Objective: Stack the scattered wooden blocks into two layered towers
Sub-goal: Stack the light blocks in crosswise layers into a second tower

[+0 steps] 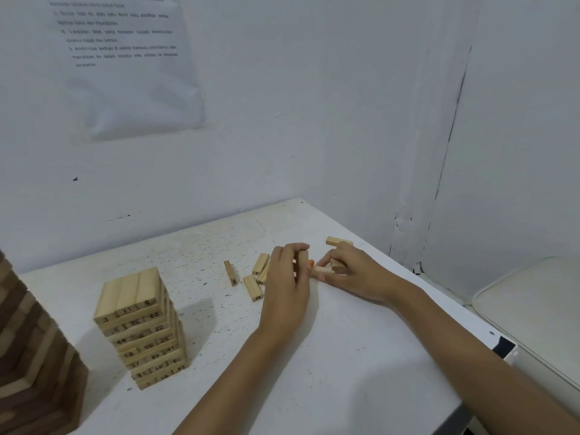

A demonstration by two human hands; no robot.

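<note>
A tower of light numbered wooden blocks (142,328) stands on the white table (345,372) at the left. Several loose blocks (252,279) lie scattered behind it, near the middle. My left hand (287,287) reaches over them with curled fingers that grip a block, mostly hidden. My right hand (351,273) lies just to its right and pinches a light block (321,270) low over the table, with another block under its fingers. One more block (337,241) lies beyond the right hand.
A taller tower of dark and light wood (28,350) stands at the left edge. The table sits in a wall corner; its right edge runs beside a white chair or bin (533,309). A printed sheet (125,58) hangs on the wall.
</note>
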